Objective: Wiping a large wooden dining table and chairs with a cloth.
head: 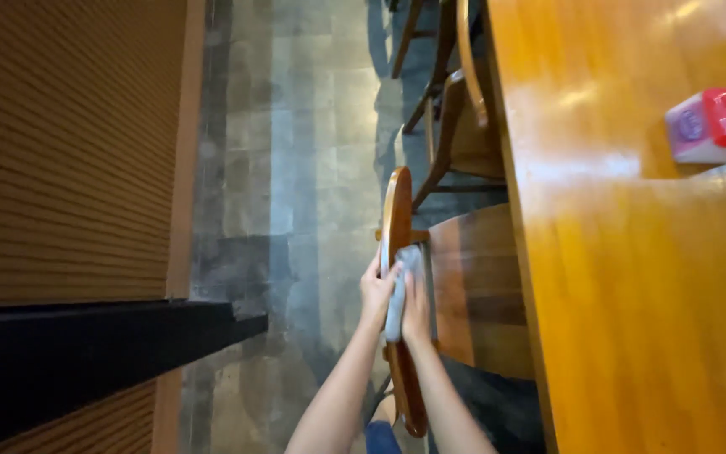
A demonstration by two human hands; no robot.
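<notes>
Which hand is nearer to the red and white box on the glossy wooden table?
Right. The right hand presses the grey cloth on the chair back's table side; the left hand grips its far side. Both are well away from the red and white box.

We see a soft, matt grey cloth against the smooth varnished wood of the chair back. The worktop is glossy orange-brown wood; the floor looks like dull grey stone tile; the packet is shiny plastic.
</notes>
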